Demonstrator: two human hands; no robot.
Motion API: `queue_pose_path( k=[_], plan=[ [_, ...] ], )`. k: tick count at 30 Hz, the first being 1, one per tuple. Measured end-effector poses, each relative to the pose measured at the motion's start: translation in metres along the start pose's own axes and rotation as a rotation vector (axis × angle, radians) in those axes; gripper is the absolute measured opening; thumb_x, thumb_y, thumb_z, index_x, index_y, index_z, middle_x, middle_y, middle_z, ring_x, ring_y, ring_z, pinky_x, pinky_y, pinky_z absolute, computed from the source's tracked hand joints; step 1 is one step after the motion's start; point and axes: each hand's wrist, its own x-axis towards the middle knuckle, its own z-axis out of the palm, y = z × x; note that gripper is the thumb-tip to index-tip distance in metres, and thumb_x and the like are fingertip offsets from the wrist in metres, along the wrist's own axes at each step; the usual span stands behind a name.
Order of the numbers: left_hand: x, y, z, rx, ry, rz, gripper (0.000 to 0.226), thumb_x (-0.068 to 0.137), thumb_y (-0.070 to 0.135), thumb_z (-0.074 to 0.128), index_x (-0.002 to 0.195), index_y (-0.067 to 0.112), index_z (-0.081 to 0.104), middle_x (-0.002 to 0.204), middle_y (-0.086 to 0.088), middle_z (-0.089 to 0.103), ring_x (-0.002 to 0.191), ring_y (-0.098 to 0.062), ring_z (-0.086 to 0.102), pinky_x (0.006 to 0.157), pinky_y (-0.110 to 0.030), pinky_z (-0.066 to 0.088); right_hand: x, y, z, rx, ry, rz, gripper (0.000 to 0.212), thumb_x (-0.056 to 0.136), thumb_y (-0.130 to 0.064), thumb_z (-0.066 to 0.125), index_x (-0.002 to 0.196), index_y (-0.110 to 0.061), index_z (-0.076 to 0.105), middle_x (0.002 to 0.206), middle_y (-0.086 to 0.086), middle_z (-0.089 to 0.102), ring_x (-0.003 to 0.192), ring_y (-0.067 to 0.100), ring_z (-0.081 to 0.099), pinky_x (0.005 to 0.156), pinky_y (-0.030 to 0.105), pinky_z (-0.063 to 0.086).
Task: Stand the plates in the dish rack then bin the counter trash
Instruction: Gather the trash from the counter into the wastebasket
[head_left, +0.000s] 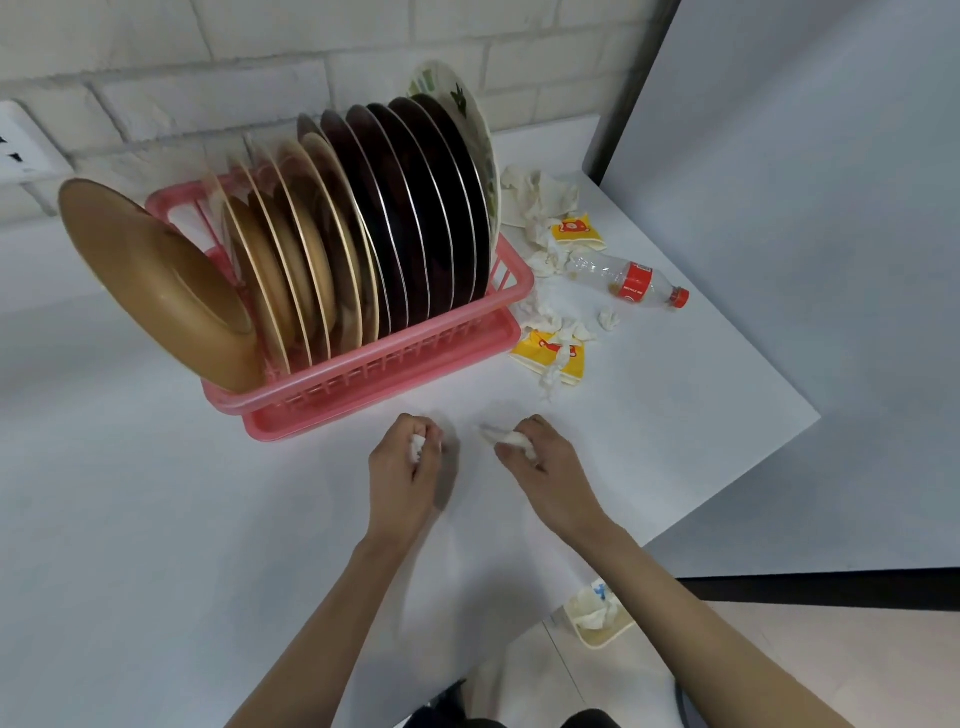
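Observation:
A pink dish rack (395, 364) stands on the white counter (156, 519), filled with several upright plates: tan ones (291, 260) at the left, dark brown ones (415, 208) at the right, a patterned white plate (470, 119) last. A tan plate (156, 280) leans out over the rack's left end. In front of the rack, my left hand (408, 467) grips a small white tissue wad (418, 448). My right hand (545, 462) grips another crumpled tissue (506, 438). Right of the rack lie crumpled tissues (540, 200), two yellow wrappers (576, 231) (545, 356) and an empty plastic bottle (631, 283).
A small beige bin (597, 616) with tissues in it sits on the floor below the counter's right front edge, partly behind my right forearm. A brick wall runs behind the rack, with a socket (21, 145) at the far left. The counter ends at the right.

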Motion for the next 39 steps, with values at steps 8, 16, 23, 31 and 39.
queue_pose_path(
  k=[8,16,23,31,39],
  plan=[
    [-0.003,0.006,0.001,-0.003,-0.041,-0.037,0.019,0.096,0.008,0.049,0.087,0.024,0.045,0.075,0.002,0.06,0.06,-0.025,0.058,0.059,-0.045,0.049,-0.002,0.012,-0.019,0.267,0.059,0.238,0.014,0.089,0.009,0.052,0.095,-0.002,0.058,0.09,0.019,0.062,0.062,0.022,0.071,0.052,0.033,0.053],
    [-0.007,0.024,0.007,-0.045,-0.138,-0.007,0.008,0.1,0.016,0.054,0.098,0.021,0.06,0.075,0.007,0.063,0.056,-0.015,0.057,0.06,-0.028,0.047,-0.01,0.016,-0.028,0.27,-0.047,0.221,0.028,0.086,-0.001,0.043,0.09,-0.013,0.068,0.064,-0.018,0.054,0.061,0.006,0.049,0.056,0.018,0.035],
    [-0.013,0.051,0.026,-0.067,-0.211,0.003,0.035,0.097,0.026,0.062,0.067,0.012,0.049,0.057,0.003,0.04,0.053,-0.008,0.032,0.054,-0.022,0.029,-0.025,0.012,-0.047,0.347,-0.052,0.398,0.05,0.091,-0.052,0.056,0.058,-0.018,0.04,0.068,0.003,0.026,0.057,0.015,0.029,0.052,0.026,0.027],
    [-0.038,0.08,0.051,-0.178,-0.227,-0.078,0.061,0.103,0.037,0.048,0.06,-0.005,0.036,0.053,-0.019,0.034,0.048,-0.018,0.034,0.053,-0.03,0.033,-0.057,0.019,-0.078,0.435,0.006,0.435,0.03,0.101,-0.023,0.054,0.078,-0.003,0.055,0.06,0.014,0.049,0.035,0.018,0.034,0.041,0.017,0.025],
    [-0.078,0.116,0.088,-0.194,-0.361,-0.104,0.055,0.103,0.035,0.049,0.059,0.003,0.054,0.048,-0.007,0.047,0.037,-0.021,0.04,0.039,-0.026,0.036,-0.106,0.031,-0.123,0.36,0.065,0.411,0.039,0.091,-0.037,0.068,0.067,-0.006,0.069,0.044,0.004,0.047,0.032,0.018,0.035,0.037,0.019,0.028]
  ],
)
